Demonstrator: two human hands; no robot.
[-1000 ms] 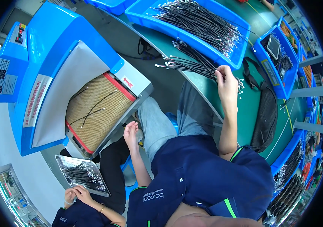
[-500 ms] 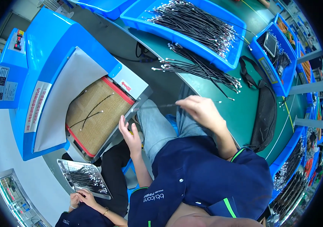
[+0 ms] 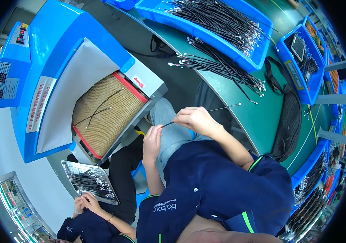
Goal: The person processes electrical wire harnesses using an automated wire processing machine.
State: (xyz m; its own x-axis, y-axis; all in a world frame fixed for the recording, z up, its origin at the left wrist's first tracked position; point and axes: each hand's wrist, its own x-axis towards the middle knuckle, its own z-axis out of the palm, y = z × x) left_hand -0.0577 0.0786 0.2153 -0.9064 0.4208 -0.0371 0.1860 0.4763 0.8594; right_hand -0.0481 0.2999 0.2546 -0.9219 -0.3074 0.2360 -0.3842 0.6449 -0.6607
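A black cable (image 3: 224,107) with a small white connector runs between my two hands, above my lap. My right hand (image 3: 196,120) pinches it near the middle, and one end sticks out to the right. My left hand (image 3: 152,141) has its fingers closed on the other end, which they hide. To the left, two crossed black cables (image 3: 100,111) lie on the tan mesh belt (image 3: 114,125) of a blue machine (image 3: 65,52). Loose black cables (image 3: 221,73) are heaped on the green table (image 3: 258,129) beyond my right hand.
A blue bin (image 3: 197,34) full of cables stands at the far side of the table. Another blue bin (image 3: 308,91) and a black bag (image 3: 288,121) are on the right. At lower left, a co-worker's hands (image 3: 86,202) work by a metal tray (image 3: 69,168) of cables.
My left hand has gone from open fingers to closed on the cable's end. My right hand has shifted slightly left and down with the cable.
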